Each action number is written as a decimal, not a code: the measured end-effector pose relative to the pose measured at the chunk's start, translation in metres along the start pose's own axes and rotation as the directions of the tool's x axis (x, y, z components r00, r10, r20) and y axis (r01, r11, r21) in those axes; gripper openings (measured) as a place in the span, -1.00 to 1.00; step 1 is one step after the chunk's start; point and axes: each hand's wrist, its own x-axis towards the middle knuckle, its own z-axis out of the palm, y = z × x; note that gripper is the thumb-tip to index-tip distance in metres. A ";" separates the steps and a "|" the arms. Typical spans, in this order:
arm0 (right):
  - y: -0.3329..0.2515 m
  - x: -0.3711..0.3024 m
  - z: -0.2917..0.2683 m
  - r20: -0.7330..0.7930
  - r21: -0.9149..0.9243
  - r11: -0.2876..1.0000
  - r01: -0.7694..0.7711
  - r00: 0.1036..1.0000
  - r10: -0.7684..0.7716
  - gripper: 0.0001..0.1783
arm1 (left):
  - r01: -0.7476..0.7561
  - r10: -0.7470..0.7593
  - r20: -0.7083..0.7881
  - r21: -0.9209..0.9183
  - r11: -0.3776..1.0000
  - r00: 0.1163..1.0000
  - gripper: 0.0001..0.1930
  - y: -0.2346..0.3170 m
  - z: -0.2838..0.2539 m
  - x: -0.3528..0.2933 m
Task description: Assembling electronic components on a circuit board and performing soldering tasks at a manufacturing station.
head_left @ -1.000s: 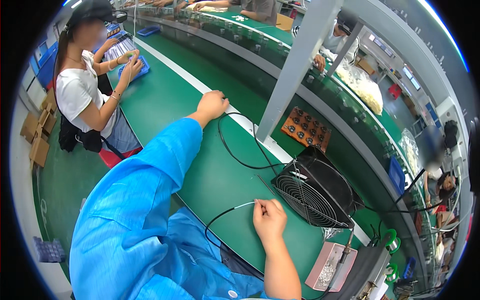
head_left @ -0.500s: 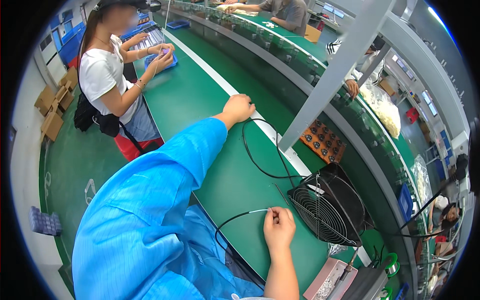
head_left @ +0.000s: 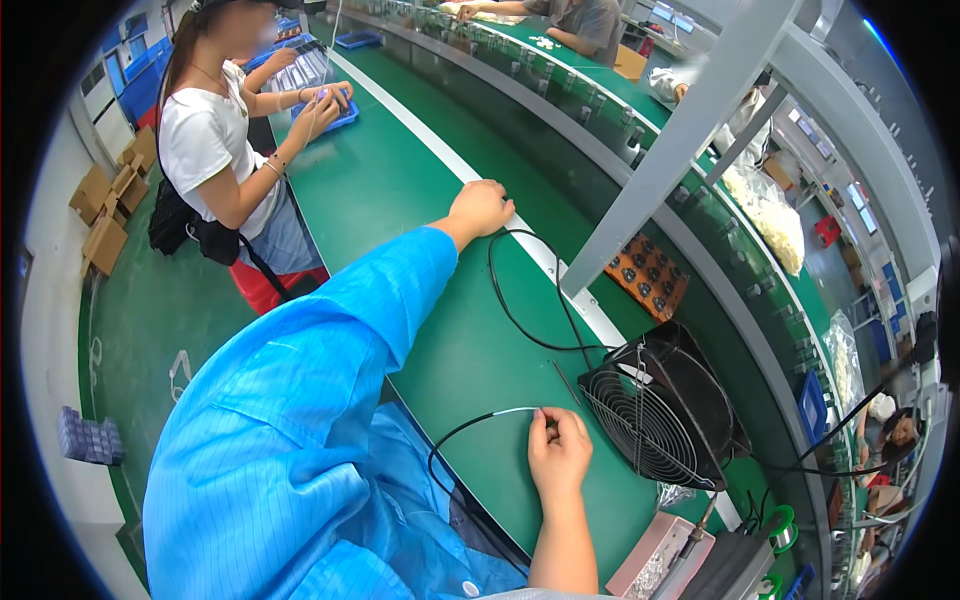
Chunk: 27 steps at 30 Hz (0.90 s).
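Leftmost, well beyond the left hand, a seated co-worker (head_left: 215, 150) in a white top held a small item above a blue tray (head_left: 338, 124) at the green bench (head_left: 365, 205). Nearer the person, to the left of the right hand, a black cable (head_left: 440, 450) rose in a curve from the bench's near edge, its pale end (head_left: 515, 410) reaching the right fingertips. The left hand (head_left: 482, 207) lay with curled fingers on the white strip (head_left: 420, 130) along the bench's far side; whether it gripped anything could not be determined. Just beside it, a looped lead (head_left: 500, 300) ran toward the fan. The right hand (head_left: 560, 448), well apart from the left, was closed, thumb and fingers pinching the cable's pale end. Just beyond the right hand lay a thin dark rod (head_left: 566, 382). Right of both hands, an orange tray (head_left: 632, 290) of round dark parts sat beyond the black fan (head_left: 650, 410), which stood near the right hand. Right of the right forearm were a pink box (head_left: 643, 548) of small metallic pieces and a green spool (head_left: 782, 530).
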 end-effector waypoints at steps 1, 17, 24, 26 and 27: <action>0.000 0.000 0.000 0.007 0.006 1.000 0.007 1.000 -0.007 -0.93 | -0.014 0.014 -0.018 -0.002 1.000 1.000 -0.60 -0.003 0.001 0.000; -0.003 0.001 -0.003 0.127 -0.041 0.999 0.017 0.992 -0.012 -0.89 | -0.003 0.003 0.017 0.017 1.000 1.000 -0.64 0.001 -0.001 0.000; 0.000 0.001 -0.002 0.126 -0.025 1.000 0.005 0.992 -0.001 -0.89 | -0.032 0.040 -0.317 0.029 0.999 0.948 -0.61 0.002 0.002 -0.006; 0.000 0.002 -0.002 0.129 -0.015 1.000 -0.002 0.992 0.004 -0.90 | 0.048 -0.047 -0.049 0.011 0.999 0.998 -0.60 0.002 -0.002 -0.004; -0.001 0.002 -0.002 0.133 -0.020 1.000 -0.006 0.991 0.009 -0.90 | 0.048 -0.047 -0.050 0.011 0.999 0.998 -0.60 0.004 -0.002 -0.005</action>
